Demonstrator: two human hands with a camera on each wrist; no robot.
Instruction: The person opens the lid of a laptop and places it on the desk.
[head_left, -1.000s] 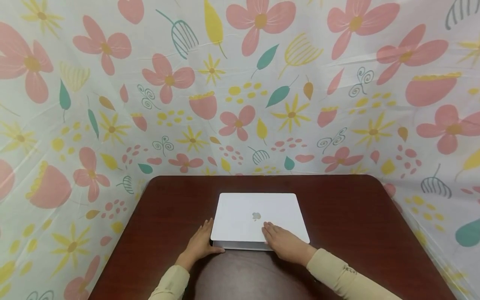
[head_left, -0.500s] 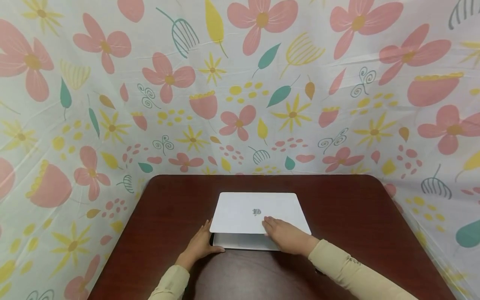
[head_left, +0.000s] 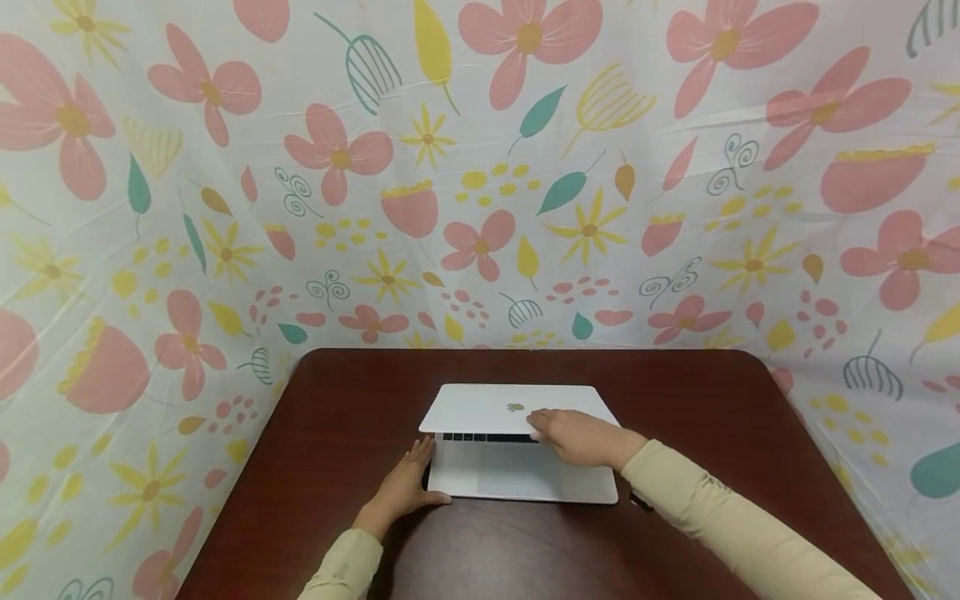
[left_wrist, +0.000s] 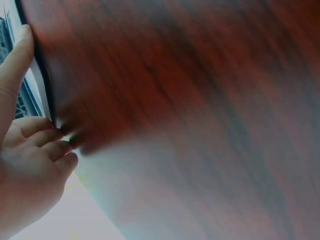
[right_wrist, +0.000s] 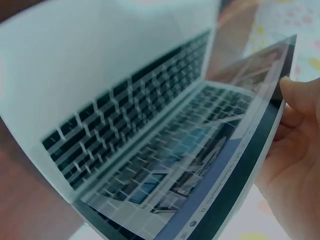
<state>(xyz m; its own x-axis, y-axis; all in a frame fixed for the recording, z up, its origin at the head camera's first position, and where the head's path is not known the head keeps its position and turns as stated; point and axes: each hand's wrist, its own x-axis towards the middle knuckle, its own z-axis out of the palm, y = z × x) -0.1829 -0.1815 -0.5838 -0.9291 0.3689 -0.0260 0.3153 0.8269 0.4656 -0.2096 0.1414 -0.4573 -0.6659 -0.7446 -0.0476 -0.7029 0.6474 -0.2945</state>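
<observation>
A silver laptop sits on the dark red-brown table, its lid (head_left: 480,408) partly raised over the base (head_left: 453,475). With the thumb on the screen side and the fingers behind, my right hand (head_left: 581,437) pinches the lid's front edge. The right wrist view shows the lit screen (right_wrist: 200,175), the keyboard (right_wrist: 135,105) and the right hand (right_wrist: 295,150) at the lid's edge. My left hand (head_left: 405,483) rests against the base's front left corner, fingers along the left side and thumb at the front edge. In the left wrist view its thumb (left_wrist: 20,55) lies on the laptop's edge.
The table (head_left: 345,392) has rounded far corners. A white cloth (head_left: 480,333) with pink, yellow and green flower prints hangs behind it and along both sides.
The right hand has lifted the lid's front edge up and away, and part of the keyboard and palm rest now shows. The left hand has stayed at the corner.
</observation>
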